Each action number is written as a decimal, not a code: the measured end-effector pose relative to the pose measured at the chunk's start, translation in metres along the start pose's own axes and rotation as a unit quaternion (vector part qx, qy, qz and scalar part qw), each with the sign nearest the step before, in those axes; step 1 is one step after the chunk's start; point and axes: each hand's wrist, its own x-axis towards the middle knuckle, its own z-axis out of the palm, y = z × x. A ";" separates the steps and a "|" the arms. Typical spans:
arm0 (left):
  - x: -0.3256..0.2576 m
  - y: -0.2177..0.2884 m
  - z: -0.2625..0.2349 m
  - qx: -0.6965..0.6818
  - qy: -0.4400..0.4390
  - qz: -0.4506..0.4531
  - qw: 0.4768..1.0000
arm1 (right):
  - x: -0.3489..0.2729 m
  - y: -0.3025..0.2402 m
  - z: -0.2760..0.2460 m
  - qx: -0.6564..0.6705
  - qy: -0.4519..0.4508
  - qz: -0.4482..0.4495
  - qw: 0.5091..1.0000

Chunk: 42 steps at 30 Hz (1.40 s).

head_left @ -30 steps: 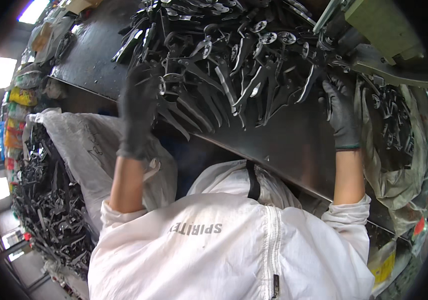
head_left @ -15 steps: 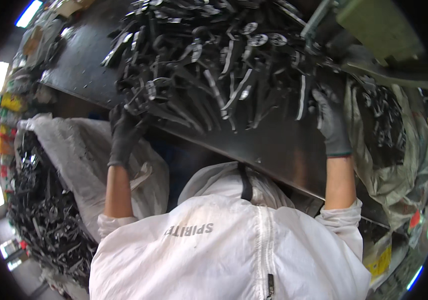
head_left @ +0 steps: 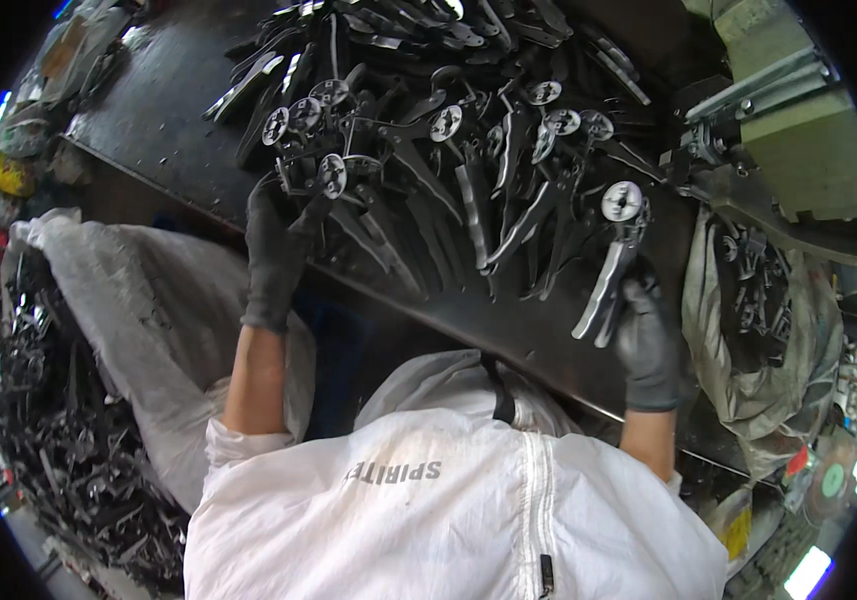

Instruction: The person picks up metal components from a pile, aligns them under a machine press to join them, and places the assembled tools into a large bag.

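Observation:
In my right hand, closed and gloved in grey, is a black metal lever part with long narrow legs. Its round silver slotted disc points away from me, while the legs hang toward my body. At the near left edge of a heap of similar lever parts, my gloved left hand reaches up with thumb and fingers apart. Its fingertips, partly hidden, touch or nearly touch a lever part with a silver disc.
Beneath the heap is a dark metal table with a slanting front edge. A large whitish sack full of black pieces stands at left. Another open sack is at right, below a pale green machine with a metal bracket.
My right hand has drawn toward me from the heap's right side, bringing a lever part with it. My left hand has shifted slightly right along the heap's near edge.

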 end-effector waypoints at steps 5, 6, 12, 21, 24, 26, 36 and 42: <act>0.008 0.022 0.014 -0.390 -0.041 -0.171 0.904 | 0.032 0.027 0.036 -0.470 0.023 -0.278 0.837; 0.014 0.024 0.020 -0.507 -0.086 -0.203 0.833 | 0.059 0.048 0.007 -0.179 0.045 -0.169 0.968; 0.043 0.071 0.014 -0.368 -0.173 -0.184 0.895 | 0.096 0.018 0.056 -0.456 -0.221 -0.333 0.795; 0.068 0.073 0.028 -0.424 -0.169 -0.144 0.878 | 0.096 0.039 0.125 0.026 -0.108 -0.102 0.989; 0.072 0.072 0.036 -0.360 -0.152 -0.117 0.913 | 0.112 0.054 0.141 0.092 -0.112 -0.047 0.988; 0.075 0.091 0.034 -0.389 -0.185 -0.127 0.893 | 0.120 0.075 0.120 -0.040 -0.157 -0.111 0.981; 0.087 0.082 0.040 -0.397 -0.275 -0.150 0.863 | 0.111 0.057 0.176 -0.064 -0.177 -0.078 0.979; 0.079 0.062 0.056 -0.360 -0.235 -0.139 0.892 | 0.112 0.047 0.182 -0.033 -0.165 -0.014 0.986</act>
